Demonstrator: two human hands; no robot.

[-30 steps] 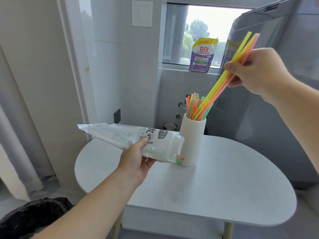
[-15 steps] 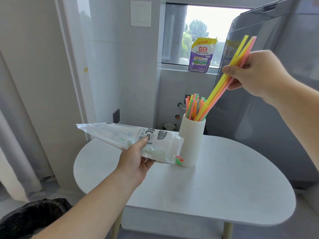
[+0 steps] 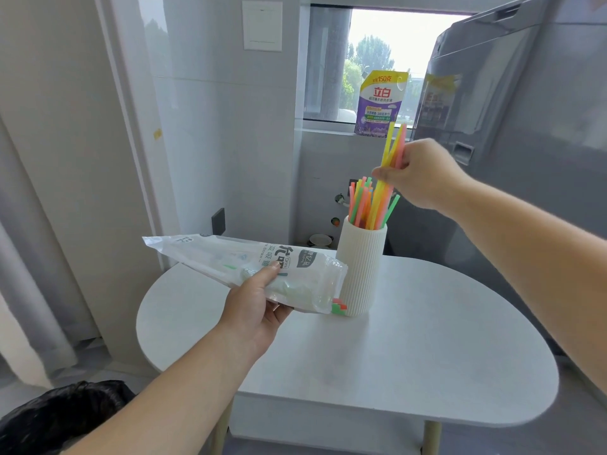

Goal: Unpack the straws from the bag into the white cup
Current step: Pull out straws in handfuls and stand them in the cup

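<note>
Head camera: right of centre, the right hand [image 3: 423, 174] pinches a bunch of straws [image 3: 392, 142], yellow and pink, between thumb and curled fingers near their upper ends. Their lower ends dip into the white cup [image 3: 359, 267], which stands mid-frame on the table [image 3: 427, 339]. The high grip seems chosen so the bunch can slide down among the standing straws [image 3: 364, 201] that fill the cup. At lower centre the left hand [image 3: 259, 307] grips the bag [image 3: 262, 264] from beneath, thumb on top. It holds the bag tilted, mouth low and just beside the cup's base, likely to keep the rest within reach. Whether bag and cup touch is unclear. Red and green straw ends [image 3: 339, 306] peek from that mouth, so more appear left to move.
</note>
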